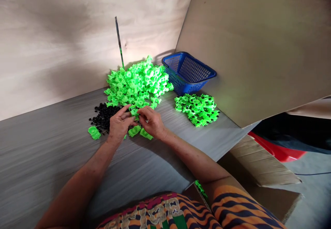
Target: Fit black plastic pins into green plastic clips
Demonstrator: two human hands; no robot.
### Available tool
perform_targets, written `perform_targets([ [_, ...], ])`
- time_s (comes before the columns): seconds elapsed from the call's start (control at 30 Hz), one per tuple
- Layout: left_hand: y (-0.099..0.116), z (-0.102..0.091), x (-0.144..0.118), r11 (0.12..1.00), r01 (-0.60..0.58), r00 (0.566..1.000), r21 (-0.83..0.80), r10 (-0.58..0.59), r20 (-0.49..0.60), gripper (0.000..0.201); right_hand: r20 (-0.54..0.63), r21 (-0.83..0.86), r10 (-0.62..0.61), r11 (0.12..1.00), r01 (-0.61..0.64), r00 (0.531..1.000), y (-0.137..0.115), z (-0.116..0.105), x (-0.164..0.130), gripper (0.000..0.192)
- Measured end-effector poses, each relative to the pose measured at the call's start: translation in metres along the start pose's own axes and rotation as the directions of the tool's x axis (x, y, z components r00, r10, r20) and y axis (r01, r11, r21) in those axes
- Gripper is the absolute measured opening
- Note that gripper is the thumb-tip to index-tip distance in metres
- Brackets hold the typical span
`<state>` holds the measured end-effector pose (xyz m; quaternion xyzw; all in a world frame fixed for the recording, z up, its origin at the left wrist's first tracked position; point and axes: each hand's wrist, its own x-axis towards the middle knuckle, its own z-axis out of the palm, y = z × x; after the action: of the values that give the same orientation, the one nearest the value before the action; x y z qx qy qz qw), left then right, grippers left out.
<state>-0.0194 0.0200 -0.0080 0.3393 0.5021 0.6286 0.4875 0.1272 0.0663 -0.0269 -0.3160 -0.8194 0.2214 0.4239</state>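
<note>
Head view shows left hand [119, 122] and right hand [153, 121] pinching one green clip [133, 111] between them; black pellets [104, 116] lie just left.

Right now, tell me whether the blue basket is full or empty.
Empty as far as visible: the blue basket shows only bare mesh inside, tilted against the board. The green parts lie outside on the table.

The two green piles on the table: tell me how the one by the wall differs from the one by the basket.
The pile by the wall is larger and heaped high; the pile by the basket is smaller and flatter. The wall pile looks plain green, while the basket pile shows black bits among its pieces. Both are bright green plastic parts lying on the grey table.
</note>
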Motion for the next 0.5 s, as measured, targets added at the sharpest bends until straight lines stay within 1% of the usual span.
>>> perform_targets([
  [0.17,-0.0005,0.0003,-0.0002,0.999,-0.038,0.999,0.017,0.039,-0.024,0.081,-0.035,0.149,0.169,0.976,-0.162,0.985,0.0009,0.0026,-0.0022,0.008],
  [0.23,-0.0017,0.0006,-0.0001,0.998,-0.051,0.998,0.022,0.052,-0.025,0.081,-0.038,0.186,0.212,0.962,-0.201,0.977,0.0012,0.0028,-0.0023,0.005],
  [0.5,-0.0031,0.0026,-0.0006,0.995,-0.095,0.995,0.03,0.095,-0.021,0.079,-0.04,0.257,0.224,0.944,-0.207,0.974,0.0061,0.0075,-0.0038,0.006],
])
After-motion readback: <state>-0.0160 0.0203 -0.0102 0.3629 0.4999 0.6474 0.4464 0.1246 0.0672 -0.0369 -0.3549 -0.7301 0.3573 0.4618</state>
